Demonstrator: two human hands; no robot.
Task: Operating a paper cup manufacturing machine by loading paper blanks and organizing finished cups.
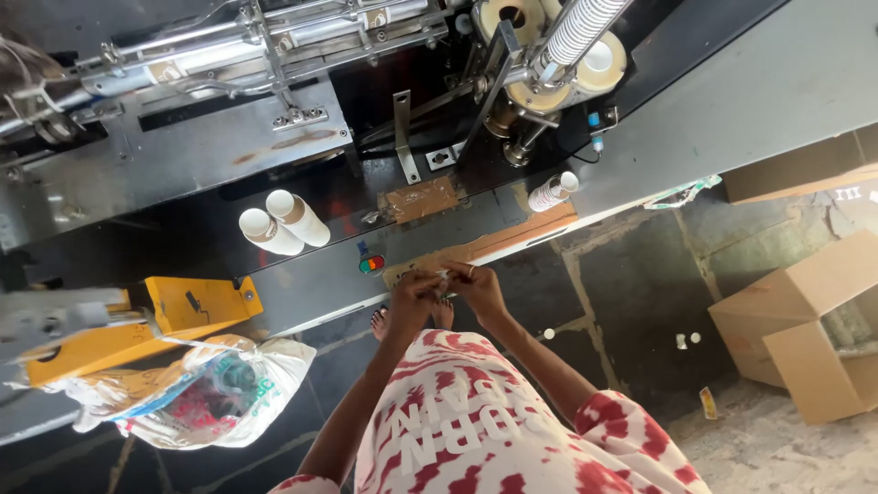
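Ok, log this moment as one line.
left hand: pinching small white piece | right hand: pinching same piece | place: over machine deck | nearby: two paper cup stacks

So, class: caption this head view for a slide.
Both hands, left and right, pinch a small white piece beside a paper-cup machine.

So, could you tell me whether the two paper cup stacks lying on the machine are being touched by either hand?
No, both cup stacks lie apart from the left hand and right hand, which meet over a small white piece.
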